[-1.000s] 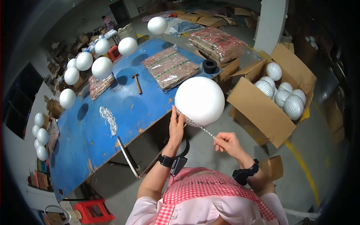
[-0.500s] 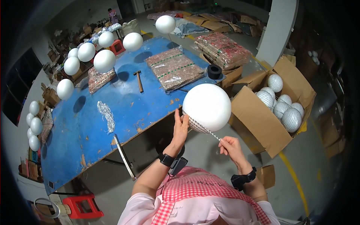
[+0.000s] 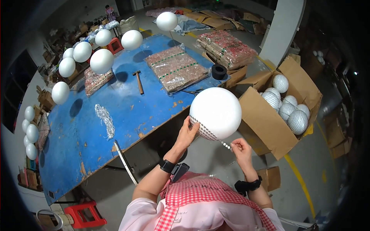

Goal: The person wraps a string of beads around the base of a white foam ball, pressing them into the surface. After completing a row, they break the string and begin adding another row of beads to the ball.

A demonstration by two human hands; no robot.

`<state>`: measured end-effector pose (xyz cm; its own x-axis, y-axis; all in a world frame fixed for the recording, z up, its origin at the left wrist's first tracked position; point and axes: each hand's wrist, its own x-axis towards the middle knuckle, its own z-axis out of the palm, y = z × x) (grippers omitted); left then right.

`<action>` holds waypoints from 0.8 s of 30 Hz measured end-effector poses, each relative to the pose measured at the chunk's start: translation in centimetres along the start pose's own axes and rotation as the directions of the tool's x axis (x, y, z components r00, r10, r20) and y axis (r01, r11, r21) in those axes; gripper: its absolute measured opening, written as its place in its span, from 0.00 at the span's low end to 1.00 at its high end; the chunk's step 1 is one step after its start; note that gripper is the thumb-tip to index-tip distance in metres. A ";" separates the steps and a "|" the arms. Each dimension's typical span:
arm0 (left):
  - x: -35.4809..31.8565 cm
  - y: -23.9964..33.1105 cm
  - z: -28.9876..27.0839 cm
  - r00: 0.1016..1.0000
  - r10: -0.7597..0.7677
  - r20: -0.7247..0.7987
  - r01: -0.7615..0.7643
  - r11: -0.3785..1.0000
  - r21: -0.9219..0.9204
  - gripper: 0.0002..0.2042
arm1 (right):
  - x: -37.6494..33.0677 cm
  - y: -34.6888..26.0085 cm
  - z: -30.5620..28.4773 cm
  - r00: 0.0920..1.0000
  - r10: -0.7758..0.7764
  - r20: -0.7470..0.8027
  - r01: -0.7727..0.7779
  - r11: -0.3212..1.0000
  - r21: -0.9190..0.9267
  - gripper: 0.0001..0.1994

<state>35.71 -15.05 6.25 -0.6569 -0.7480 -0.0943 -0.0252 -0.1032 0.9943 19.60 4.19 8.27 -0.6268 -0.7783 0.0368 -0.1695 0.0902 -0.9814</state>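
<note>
A large white ball (image 3: 216,111) is in front of me, just off the table's near edge. Rows of silver sequin string (image 3: 206,132) cover its lower left side. My left hand (image 3: 187,134) grips the ball there, thumb pressed on the sequin rows and the other fingers partly hidden behind. From the rows a loose length of sequin string (image 3: 226,145) runs down to the right. My right hand (image 3: 243,152) pinches this string between thumb and fingers, apart from the ball. A short tail of it hangs below the right hand. What supports the ball underneath is hidden.
The worn blue table (image 3: 127,104) holds a hammer (image 3: 138,82), a silver sequin bundle (image 3: 105,121), a plastic-wrapped pack (image 3: 177,69) and black tape (image 3: 219,72). Several white balls (image 3: 101,61) stand along its far side. Right, a carton (image 3: 266,123) contains sequin-covered balls (image 3: 298,121). A red stool (image 3: 85,214) stands lower left.
My left thumb has come down onto the sequin rows. My right hand has moved slightly right, and the string now shows its flat sequins. The ball sits a little further right in view.
</note>
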 end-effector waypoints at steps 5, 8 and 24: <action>0.2 -0.9 0.2 1.000 0.008 0.007 -0.007 0.995 -0.098 0.43 | -1.5 -3.7 -1.2 0.937 -0.011 0.349 0.088 0.974 -0.207 0.05; 0.7 -1.2 0.0 0.999 0.032 0.028 -0.030 0.998 -0.047 0.47 | -1.8 -4.5 -0.9 0.902 0.082 0.424 -0.054 0.996 -0.076 0.06; -0.3 0.8 1.3 0.983 0.037 -0.179 -0.048 0.997 -0.058 0.34 | -0.7 -2.4 0.1 0.979 -0.192 0.068 0.203 0.957 -0.207 0.05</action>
<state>34.85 -14.05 7.12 -0.5115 -0.8569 -0.0646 0.0501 -0.1048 0.9932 20.54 4.49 10.54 -0.5290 -0.8217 0.2120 -0.4465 0.0571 -0.8930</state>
